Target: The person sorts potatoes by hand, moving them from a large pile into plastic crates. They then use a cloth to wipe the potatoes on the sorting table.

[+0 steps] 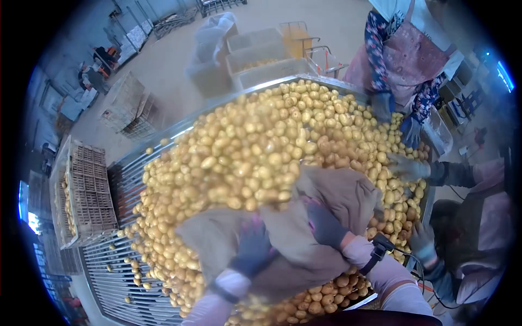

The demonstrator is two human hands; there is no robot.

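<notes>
A large grey-brown cloth (288,271) lies bunched and folded over a heap of round yellow-brown produce (244,146) that looks like small potatoes. My left hand (253,247), in a dark glove with pink at the fingertips, is closed on the cloth's left part. Farther right, my right hand (326,224) wears the same kind of glove and grips a fold near the middle. Folds partly hide the fingertips of both hands. A black strap with a cable sits on my right wrist.
Slatted metal rollers (122,277) show at the left of the heap, beside a plastic crate (89,190). Across the table a co-worker in an apron (402,65) reaches into the heap. Another co-worker's gloved hands (408,167) are at the right. Grey bins (261,51) stand behind.
</notes>
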